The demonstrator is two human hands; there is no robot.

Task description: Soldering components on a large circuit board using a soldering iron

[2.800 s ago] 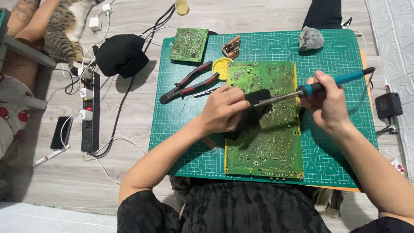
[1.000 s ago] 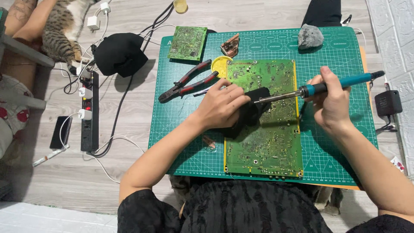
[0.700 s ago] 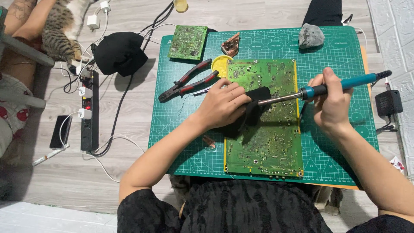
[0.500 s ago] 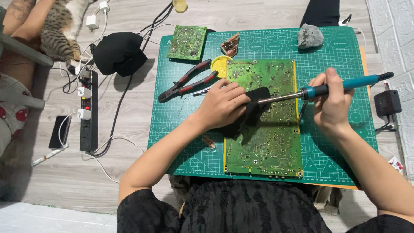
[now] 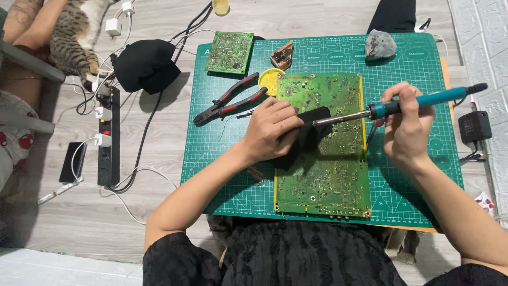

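A large green circuit board (image 5: 330, 169) lies on a green cutting mat (image 5: 222, 164). My left hand (image 5: 272, 130) rests on the board's left side, its fingers closed on a black cloth-like piece (image 5: 307, 139). My right hand (image 5: 406, 127) grips a soldering iron (image 5: 402, 106) with a blue handle. The iron's metal tip points left and meets the black piece just beside my left fingers.
Red-handled pliers (image 5: 228, 100), a yellow round tin (image 5: 271, 80), a small green board (image 5: 229, 52) and a grey lump (image 5: 380, 45) lie on the mat. On the floor at left are a black cloth (image 5: 145, 64), a power strip (image 5: 107, 139), a phone (image 5: 73, 162) and a cat (image 5: 74, 37).
My right hand with the soldering iron has lifted slightly and its handle has tilted up to the right. The tip stays at the black piece. My left hand has barely moved.
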